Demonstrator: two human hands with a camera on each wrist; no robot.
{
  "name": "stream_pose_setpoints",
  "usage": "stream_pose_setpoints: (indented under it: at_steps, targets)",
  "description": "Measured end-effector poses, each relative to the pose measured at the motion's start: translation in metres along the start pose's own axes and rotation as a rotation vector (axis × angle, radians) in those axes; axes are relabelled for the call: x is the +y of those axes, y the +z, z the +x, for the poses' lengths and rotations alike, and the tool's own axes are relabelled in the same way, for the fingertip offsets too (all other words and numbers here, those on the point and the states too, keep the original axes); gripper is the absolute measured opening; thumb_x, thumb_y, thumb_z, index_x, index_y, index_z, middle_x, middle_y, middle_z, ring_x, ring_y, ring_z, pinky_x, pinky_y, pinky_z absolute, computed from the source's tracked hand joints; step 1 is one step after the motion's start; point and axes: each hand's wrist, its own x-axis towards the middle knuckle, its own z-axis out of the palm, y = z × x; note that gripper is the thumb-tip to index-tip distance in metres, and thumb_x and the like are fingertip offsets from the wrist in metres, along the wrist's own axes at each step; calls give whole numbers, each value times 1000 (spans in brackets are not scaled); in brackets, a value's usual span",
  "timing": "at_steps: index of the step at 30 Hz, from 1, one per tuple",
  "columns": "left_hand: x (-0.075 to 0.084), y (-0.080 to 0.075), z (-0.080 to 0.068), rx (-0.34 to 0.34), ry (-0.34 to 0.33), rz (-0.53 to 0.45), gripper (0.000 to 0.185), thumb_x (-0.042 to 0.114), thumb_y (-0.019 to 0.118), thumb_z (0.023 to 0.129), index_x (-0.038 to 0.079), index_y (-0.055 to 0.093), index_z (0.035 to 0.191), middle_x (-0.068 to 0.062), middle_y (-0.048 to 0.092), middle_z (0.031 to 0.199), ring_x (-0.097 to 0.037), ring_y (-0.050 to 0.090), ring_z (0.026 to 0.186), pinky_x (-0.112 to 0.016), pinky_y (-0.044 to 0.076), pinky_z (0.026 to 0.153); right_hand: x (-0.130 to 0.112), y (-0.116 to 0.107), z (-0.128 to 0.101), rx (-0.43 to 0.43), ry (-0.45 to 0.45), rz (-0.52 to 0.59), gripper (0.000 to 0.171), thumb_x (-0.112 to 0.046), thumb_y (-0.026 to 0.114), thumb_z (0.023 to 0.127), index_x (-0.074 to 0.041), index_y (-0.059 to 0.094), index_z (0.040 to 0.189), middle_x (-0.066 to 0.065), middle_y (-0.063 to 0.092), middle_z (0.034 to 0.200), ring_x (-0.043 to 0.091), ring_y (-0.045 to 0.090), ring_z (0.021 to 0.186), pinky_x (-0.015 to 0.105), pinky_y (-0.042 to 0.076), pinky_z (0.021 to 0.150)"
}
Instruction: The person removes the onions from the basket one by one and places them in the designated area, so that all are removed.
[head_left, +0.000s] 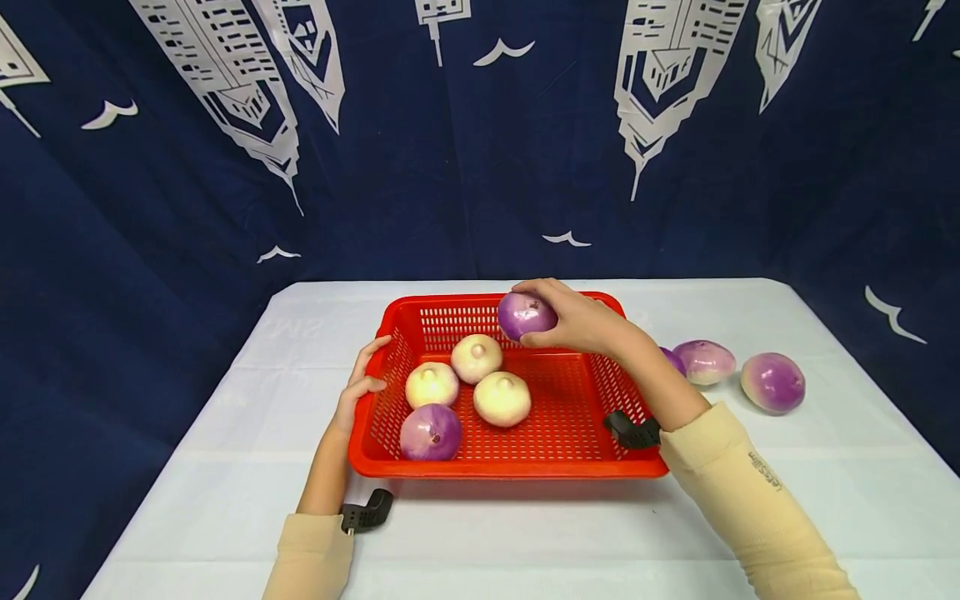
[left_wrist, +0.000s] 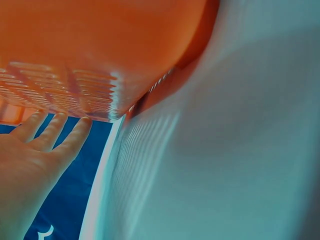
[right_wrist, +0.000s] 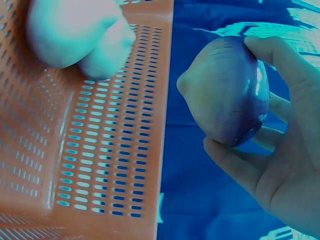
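My right hand holds a purple-and-white turnip over the back part of a red plastic basket. Thumb and fingers wrap the turnip's sides, and its pale pointed end shows in the right wrist view. At the basket's left side, my left hand grips the rim; three of its fingers lie against the outer wall in the left wrist view. Inside the basket sit a white-side-up turnip, a second one, a third one, and a purple-side-up turnip at the front left.
On the white-covered table, right of the basket, lie a purple turnip and a paler one. Another turnip is mostly hidden behind my right forearm. A dark blue printed curtain hangs behind the table.
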Motion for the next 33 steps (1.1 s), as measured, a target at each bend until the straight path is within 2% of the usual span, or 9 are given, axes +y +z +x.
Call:
stream_pose_setpoints:
  at_steps: [4,9,15,22,29,32,33]
  targets:
    - [0,0,1,3,1,-4,65,-3,25,72,19,27,133,-10,24,134,-22,34,114,-28,39,88,-2,-5,-9,45,-34,10,66,-33,67,75,-24,39,134,5,38,136,26,47,114,45,45,90]
    - [0,0,0,2,2,-3,64,-3,25,72,20,28,132,-10,24,134,-22,35,113,-28,38,88,-5,-11,-21,87,-27,11,66,-34,67,76,-28,39,135,2,33,139,29,50,113,48,45,90]
    - [1,1,-1,8,5,-5,65,-4,24,71,19,30,132,-10,25,133,-20,35,112,-26,38,87,-7,-21,-40,141,-35,152,67,-28,71,75,-26,40,135,2,34,141,26,42,120,48,44,91]
    - [1,1,-1,3,10,-15,65,-5,24,71,19,30,132,-10,25,133,-21,35,111,-25,39,86,-9,-29,-61,274,-49,211,65,-23,70,76,-26,41,134,2,33,143,29,42,121,50,43,91]
    - [1,0,0,1,10,-30,65,-5,24,72,19,30,132,-10,25,133,-20,36,111,-25,39,86,-4,-32,-82,414,0,272,64,-18,69,77,-29,42,134,-1,33,143,28,41,124,51,41,94]
    - [1,0,0,2,7,-29,65,-5,23,72,19,30,132,-10,26,133,-20,37,110,-25,40,85,-2,-33,-90,464,41,264,65,-19,68,78,-32,40,135,-3,32,144,26,40,125,47,41,94]
    - [1,0,0,4,4,-30,65,-5,23,72,19,30,132,-11,26,133,-20,37,110,-25,40,85,0,-33,-92,483,54,259,65,-19,68,78,-33,40,135,-4,32,144,25,39,125,41,42,94]
